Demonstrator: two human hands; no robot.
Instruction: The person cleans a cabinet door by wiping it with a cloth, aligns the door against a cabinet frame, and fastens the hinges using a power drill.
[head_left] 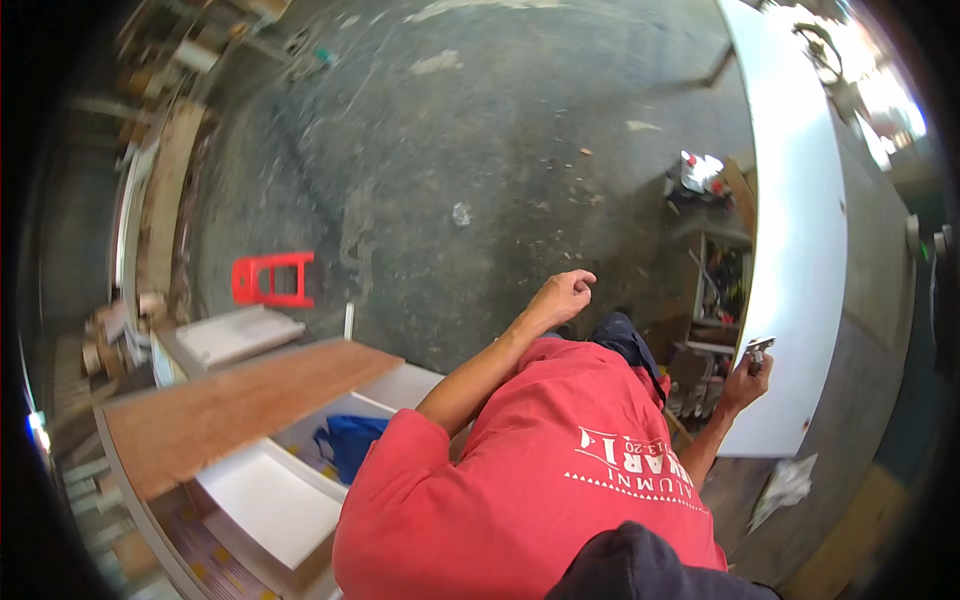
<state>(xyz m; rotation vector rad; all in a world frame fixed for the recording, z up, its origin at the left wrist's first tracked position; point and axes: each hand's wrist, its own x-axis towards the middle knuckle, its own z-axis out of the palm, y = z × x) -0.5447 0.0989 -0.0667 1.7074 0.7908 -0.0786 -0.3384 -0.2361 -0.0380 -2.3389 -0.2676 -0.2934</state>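
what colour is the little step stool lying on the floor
Red; the step stool shows best in the head view, left of centre.
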